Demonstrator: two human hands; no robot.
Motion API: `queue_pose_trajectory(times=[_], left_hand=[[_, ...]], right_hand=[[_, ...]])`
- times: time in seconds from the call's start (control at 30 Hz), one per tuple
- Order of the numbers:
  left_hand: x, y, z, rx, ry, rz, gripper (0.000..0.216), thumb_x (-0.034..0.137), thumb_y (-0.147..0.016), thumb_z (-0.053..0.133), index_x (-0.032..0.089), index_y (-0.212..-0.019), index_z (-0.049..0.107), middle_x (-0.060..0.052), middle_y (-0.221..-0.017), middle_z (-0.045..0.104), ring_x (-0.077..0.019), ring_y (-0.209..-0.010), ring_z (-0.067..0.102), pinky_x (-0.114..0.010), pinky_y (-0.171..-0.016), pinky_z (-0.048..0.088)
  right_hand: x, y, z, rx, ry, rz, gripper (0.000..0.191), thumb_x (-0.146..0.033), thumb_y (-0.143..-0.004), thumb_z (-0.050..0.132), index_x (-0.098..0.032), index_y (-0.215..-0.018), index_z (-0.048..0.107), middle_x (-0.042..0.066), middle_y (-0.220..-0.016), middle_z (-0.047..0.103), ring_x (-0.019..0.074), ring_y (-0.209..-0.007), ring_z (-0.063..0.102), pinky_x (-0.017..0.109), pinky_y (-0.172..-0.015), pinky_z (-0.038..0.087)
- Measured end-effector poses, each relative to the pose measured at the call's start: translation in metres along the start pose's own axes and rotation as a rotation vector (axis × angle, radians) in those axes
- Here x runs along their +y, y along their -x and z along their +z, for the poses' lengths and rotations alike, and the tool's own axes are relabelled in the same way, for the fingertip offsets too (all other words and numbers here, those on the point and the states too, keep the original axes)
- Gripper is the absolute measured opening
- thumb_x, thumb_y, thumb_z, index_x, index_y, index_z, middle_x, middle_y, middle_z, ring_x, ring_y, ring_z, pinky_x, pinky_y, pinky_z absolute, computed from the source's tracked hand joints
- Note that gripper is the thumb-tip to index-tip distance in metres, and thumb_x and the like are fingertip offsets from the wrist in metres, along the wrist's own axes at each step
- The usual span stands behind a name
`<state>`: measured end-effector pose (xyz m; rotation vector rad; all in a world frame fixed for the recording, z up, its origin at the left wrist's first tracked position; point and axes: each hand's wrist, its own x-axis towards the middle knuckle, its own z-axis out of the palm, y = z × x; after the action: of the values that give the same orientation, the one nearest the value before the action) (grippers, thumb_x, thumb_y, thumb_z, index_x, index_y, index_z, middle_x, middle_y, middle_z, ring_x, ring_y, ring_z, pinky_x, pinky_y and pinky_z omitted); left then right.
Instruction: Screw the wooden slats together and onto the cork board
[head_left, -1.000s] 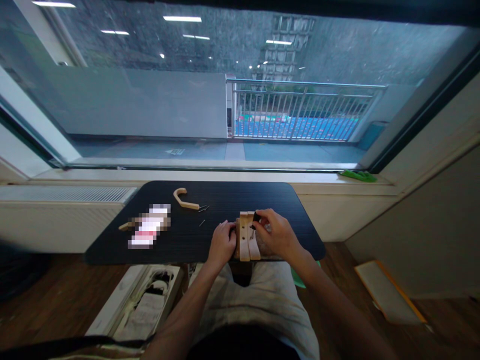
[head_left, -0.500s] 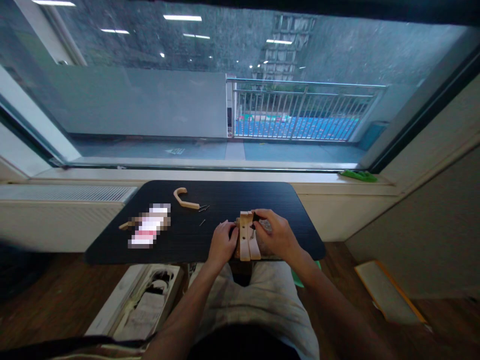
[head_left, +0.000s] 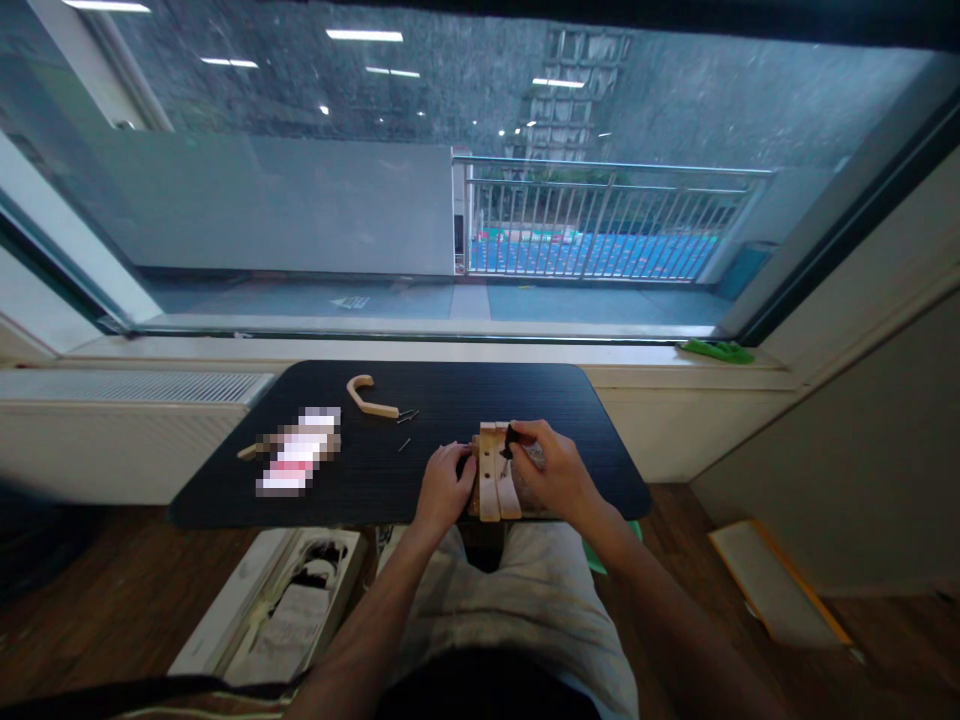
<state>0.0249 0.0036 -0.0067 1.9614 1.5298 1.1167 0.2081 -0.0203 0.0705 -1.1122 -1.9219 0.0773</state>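
Observation:
Two pale wooden pieces with dark holes (head_left: 487, 485) lie side by side on a brownish block at the table's front edge. My left hand (head_left: 446, 483) is closed against the left side of this block, its fingertips partly hidden. Between the fingers and thumb of my right hand (head_left: 553, 465) is a small black-handled screwdriver (head_left: 511, 440). Its thin shaft points down at the right wooden piece. A curved wooden hook (head_left: 371, 403) rests farther back on the left, with several screws (head_left: 407, 415) beside it.
The dark table (head_left: 465, 385) stands under a wide window. A pixelated item (head_left: 300, 455) lies on its left part, over another wooden piece (head_left: 251, 451). An open white box (head_left: 281, 600) is on the floor at left. A green cloth (head_left: 716, 351) lies on the sill.
The black handle in my right fingers has turned slightly, and the fingers have shifted a little around it. My left hand and the wooden pieces stay in place.

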Motion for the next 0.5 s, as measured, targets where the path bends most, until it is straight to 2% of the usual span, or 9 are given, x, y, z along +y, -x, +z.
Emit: queue_pose_trajectory(times=[0.13, 0.23, 0.5], left_hand=[[-0.0009, 0.0001, 0.0008, 0.075, 0.033, -0.056, 0.018, 0.027, -0.089, 0.044, 0.02, -0.084, 0.06, -0.006, -0.084, 0.065, -0.0203, -0.084, 0.062, -0.036, -0.081, 0.05], [-0.0035, 0.0004, 0.0014, 0.128, 0.06, -0.093, 0.009, 0.021, -0.084, 0.047, 0.02, -0.086, 0.056, -0.003, -0.082, 0.063, -0.0182, -0.081, 0.061, -0.032, -0.078, 0.049], [-0.008, 0.0011, -0.0004, 0.067, 0.053, -0.062, 0.019, 0.015, -0.081, 0.042, 0.02, -0.087, 0.059, -0.004, -0.084, 0.065, -0.0192, -0.083, 0.062, -0.033, -0.078, 0.048]], right_hand=[[0.0004, 0.0005, 0.0001, -0.001, -0.019, -0.009, 0.023, -0.019, -0.086, 0.053, -0.021, -0.108, 0.06, 0.007, -0.091, 0.07, 0.019, -0.081, 0.067, 0.032, -0.074, 0.053], [0.0008, 0.0008, -0.0001, -0.004, -0.018, -0.005, 0.023, -0.019, -0.086, 0.053, -0.021, -0.108, 0.06, 0.006, -0.091, 0.069, 0.0187, -0.08, 0.067, 0.032, -0.074, 0.053], [0.0023, 0.0029, 0.0018, -0.021, -0.006, 0.01, 0.022, -0.018, -0.087, 0.054, -0.021, -0.108, 0.06, 0.007, -0.094, 0.069, 0.0186, -0.083, 0.067, 0.032, -0.077, 0.053]])
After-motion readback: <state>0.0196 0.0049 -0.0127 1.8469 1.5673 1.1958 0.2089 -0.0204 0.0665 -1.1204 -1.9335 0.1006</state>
